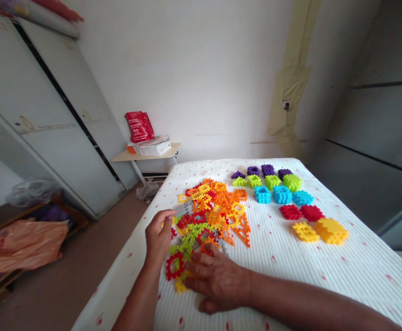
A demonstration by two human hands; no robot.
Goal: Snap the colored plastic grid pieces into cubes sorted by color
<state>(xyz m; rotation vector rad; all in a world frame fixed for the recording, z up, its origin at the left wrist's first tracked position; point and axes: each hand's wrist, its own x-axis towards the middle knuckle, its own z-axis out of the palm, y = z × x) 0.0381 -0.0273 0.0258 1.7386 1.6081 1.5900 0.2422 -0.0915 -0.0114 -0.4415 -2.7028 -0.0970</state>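
Note:
A loose pile of interlocking plastic building pieces (214, 207) in orange, yellow, red, green and grey lies on the bed. My left hand (158, 234) is at the pile's left edge, fingers curled together; what they hold, if anything, is hidden. Over the near end of the pile, my right hand (217, 278) rests with fingers spread, touching pieces. Beside its fingertips lies a red square frame piece (175, 265), with a yellow piece (180, 284) just below, partly covered by the hand.
Sorted stacks stand on the right: purple (267, 170), lime green (292, 182), blue (282, 195), red (312, 213) and yellow (331, 231). They rest on a white ribbed bedspread (266, 285). Behind is a small table (118, 156) with a red bag (139, 127).

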